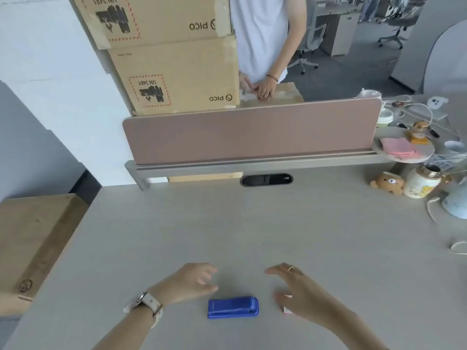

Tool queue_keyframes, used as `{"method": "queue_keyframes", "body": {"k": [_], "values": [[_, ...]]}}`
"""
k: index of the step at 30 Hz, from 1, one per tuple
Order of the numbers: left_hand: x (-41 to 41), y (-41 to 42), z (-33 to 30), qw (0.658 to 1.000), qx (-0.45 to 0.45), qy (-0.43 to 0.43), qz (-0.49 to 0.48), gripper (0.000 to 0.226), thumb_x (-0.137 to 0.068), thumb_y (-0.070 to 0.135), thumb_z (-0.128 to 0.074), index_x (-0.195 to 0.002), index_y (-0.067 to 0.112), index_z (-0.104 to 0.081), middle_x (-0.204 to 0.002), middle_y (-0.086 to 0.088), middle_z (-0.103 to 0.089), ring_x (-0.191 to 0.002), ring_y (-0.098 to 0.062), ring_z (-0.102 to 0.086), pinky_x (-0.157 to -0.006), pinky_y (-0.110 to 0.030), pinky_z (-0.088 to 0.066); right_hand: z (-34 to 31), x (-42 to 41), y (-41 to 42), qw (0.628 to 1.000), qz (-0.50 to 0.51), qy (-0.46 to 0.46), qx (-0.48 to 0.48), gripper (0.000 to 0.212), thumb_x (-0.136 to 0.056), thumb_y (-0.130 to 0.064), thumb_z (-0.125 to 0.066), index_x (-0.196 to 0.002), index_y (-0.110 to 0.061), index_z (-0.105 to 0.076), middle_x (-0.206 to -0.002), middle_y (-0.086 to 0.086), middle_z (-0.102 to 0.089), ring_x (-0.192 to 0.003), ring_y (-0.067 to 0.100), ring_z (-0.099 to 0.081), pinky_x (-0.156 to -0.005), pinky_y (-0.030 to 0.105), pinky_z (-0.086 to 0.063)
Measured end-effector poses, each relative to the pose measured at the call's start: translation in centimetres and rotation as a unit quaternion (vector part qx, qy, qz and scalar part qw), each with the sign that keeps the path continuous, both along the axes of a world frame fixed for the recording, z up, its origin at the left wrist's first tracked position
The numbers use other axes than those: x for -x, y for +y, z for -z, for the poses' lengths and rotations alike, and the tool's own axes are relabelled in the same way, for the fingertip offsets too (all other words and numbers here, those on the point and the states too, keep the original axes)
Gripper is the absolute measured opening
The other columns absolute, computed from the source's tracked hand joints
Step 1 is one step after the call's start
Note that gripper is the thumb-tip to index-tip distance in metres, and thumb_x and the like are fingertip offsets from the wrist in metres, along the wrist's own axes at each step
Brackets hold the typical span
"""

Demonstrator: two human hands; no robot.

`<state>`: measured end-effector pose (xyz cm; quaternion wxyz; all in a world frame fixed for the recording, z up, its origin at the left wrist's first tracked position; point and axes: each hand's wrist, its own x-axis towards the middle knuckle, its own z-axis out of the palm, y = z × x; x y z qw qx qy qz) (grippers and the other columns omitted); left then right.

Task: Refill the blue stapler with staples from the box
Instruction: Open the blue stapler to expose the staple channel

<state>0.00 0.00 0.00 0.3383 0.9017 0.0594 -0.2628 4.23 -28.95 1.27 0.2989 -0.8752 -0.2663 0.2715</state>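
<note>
The blue stapler (233, 306) lies closed on its base near the front edge of the pale desk (278, 223). My left hand (189, 280) hovers just up and to the left of it, fingers loosely spread, holding nothing. My right hand (298, 291) hangs to the right of the stapler, fingers apart, above a small pink and white staple box (287, 309). Most of that box is hidden under the hand, and I cannot tell whether the hand touches it.
A pink divider panel (252, 132) runs across the back of the desk, with a cable port (266, 179) in front. A plush bear (388, 183), a jar (420, 184) and a white lamp base (456, 204) crowd the right side. Another person stands behind stacked cardboard boxes (177, 77).
</note>
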Motion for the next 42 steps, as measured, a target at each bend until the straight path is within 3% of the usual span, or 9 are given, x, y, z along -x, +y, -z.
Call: {"method": "queue_keyframes", "body": {"k": [4,8,13,16,22,25,28,34,42], "values": [[0.1,-1.1,2.3,0.999,-0.022,0.001,0.045,0.042,-0.070,0.049,-0.073,-0.110,0.046,-0.057,-0.111,0.017,-0.063,-0.094,-0.001,-0.063,-0.087,-0.019,-0.050,3.8,0.4,0.6,0.999,-0.008,-0.006,0.041,0.042,-0.085,-0.032,-0.052,-0.124,-0.042,-0.041,-0.109,-0.031,-0.042,-0.089,-0.006,-0.047,-0.094,0.027,-0.045],[0.2,-3.4,3.6,0.990,-0.040,-0.023,0.135,0.043,-0.071,0.045,-0.073,-0.111,0.038,-0.060,-0.094,0.027,-0.059,-0.085,0.006,-0.057,-0.078,-0.015,-0.045,7.4,1.1,1.5,0.999,-0.027,-0.024,0.034,0.038,-0.085,-0.030,-0.053,-0.121,-0.040,-0.047,-0.117,-0.025,-0.047,-0.092,-0.013,-0.037,-0.075,0.002,-0.029],[0.4,-4.8,4.6,0.963,-0.134,-0.102,0.209,0.029,-0.078,0.035,-0.067,-0.106,0.027,-0.062,-0.087,0.013,-0.051,-0.078,-0.010,-0.049,-0.065,-0.020,-0.037,10.0,0.9,2.7,0.996,-0.051,-0.048,0.046,0.028,-0.084,-0.025,-0.054,-0.112,-0.030,-0.058,-0.113,-0.006,-0.058,-0.107,0.012,-0.051,-0.081,0.024,-0.041],[0.8,-4.9,5.2,0.957,-0.151,-0.141,0.205,0.025,-0.078,0.033,-0.065,-0.102,0.026,-0.063,-0.087,0.009,-0.056,-0.076,-0.012,-0.049,-0.058,-0.012,-0.030,10.7,0.8,3.3,0.997,-0.028,-0.067,0.034,0.028,-0.082,-0.028,-0.060,-0.109,-0.023,-0.060,-0.111,-0.005,-0.059,-0.108,0.015,-0.051,-0.078,0.021,-0.033],[1.4,-5.2,6.2,0.945,-0.184,-0.193,0.191,0.023,-0.076,0.027,-0.065,-0.099,0.023,-0.068,-0.089,0.001,-0.069,-0.080,-0.019,-0.060,-0.056,-0.017,-0.032,11.3,1.1,4.9,0.993,-0.026,-0.108,0.040,0.026,-0.078,-0.034,-0.065,-0.088,-0.010,-0.067,-0.086,0.000,-0.049,-0.078,0.018,-0.047,-0.066,0.026,-0.036],[1.9,-5.4,6.6,0.940,-0.194,-0.216,0.180,0.019,-0.076,0.026,-0.063,-0.094,0.022,-0.068,-0.084,-0.002,-0.069,-0.078,-0.021,-0.060,-0.054,-0.020,-0.034,12.0,1.4,4.6,0.995,0.045,-0.085,-0.026,0.017,-0.071,-0.035,-0.072,-0.073,-0.020,-0.065,-0.085,-0.003,-0.056,-0.072,0.012,-0.049,-0.052,0.012,-0.033],[2.3,-5.5,6.8,0.931,-0.208,-0.236,0.184,0.020,-0.080,0.028,-0.065,-0.099,0.022,-0.067,-0.088,0.000,-0.069,-0.080,-0.020,-0.059,-0.057,-0.021,-0.035,12.7,1.9,4.4,0.991,0.085,-0.083,-0.059,0.020,-0.070,-0.034,-0.075,-0.078,-0.017,-0.070,-0.087,-0.002,-0.062,-0.070,0.009,-0.051,-0.052,0.009,-0.035],[3.6,-6.1,7.1,0.926,-0.211,-0.262,0.168,0.022,-0.083,0.026,-0.065,-0.105,0.022,-0.068,-0.095,-0.001,-0.069,-0.083,-0.021,-0.059,-0.071,-0.033,-0.046,13.5,3.3,4.2,0.982,0.128,-0.094,-0.102,0.017,-0.071,-0.030,-0.075,-0.082,-0.018,-0.074,-0.088,0.003,-0.065,-0.077,0.017,-0.056,-0.058,0.016,-0.036],[3.4,-5.6,7.8,0.924,-0.204,-0.279,0.162,0.020,-0.086,0.031,-0.063,-0.106,0.027,-0.065,-0.083,0.010,-0.055,-0.078,-0.017,-0.052,-0.064,-0.027,-0.037,13.6,3.1,3.9,0.980,0.110,-0.096,-0.133,0.017,-0.068,-0.036,-0.077,-0.059,-0.042,-0.064,-0.072,-0.011,-0.057,-0.067,0.005,-0.052,-0.056,0.017,-0.033]]}}
